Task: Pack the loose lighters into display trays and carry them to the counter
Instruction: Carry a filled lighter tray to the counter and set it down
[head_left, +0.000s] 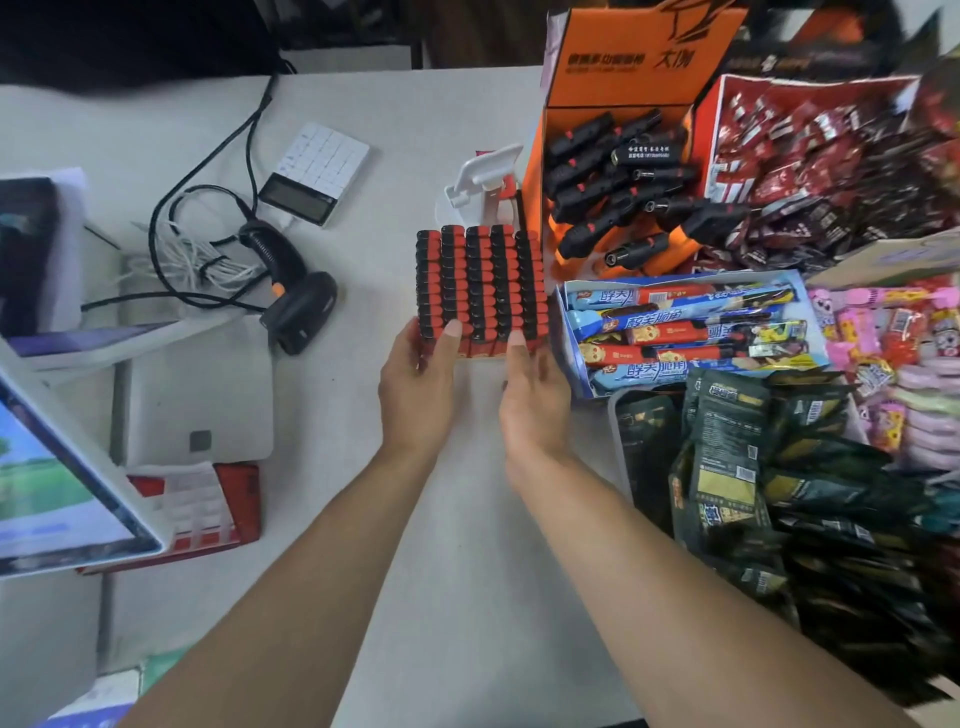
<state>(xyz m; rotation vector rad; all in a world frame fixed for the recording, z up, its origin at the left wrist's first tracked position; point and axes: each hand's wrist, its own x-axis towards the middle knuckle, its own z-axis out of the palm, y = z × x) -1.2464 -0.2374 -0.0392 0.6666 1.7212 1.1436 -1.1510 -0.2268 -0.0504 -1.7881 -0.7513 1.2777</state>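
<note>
Both hands grasp the near edge of the full red-and-black lighter display tray (480, 291), left hand (418, 384) and right hand (535, 395) level, tray stretching away over the white counter (363, 156).

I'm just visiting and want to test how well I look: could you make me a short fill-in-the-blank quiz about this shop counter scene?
1. Both hands, left and right, hold a tray of lighters coloured black and ____.
2. The barcode scanner lies to the ____ of that tray.
3. The tall box behind the tray, holding black torches, is coloured ____.
4. The calculator rests on the white ____.

Missing words: red; left; orange; counter
</note>
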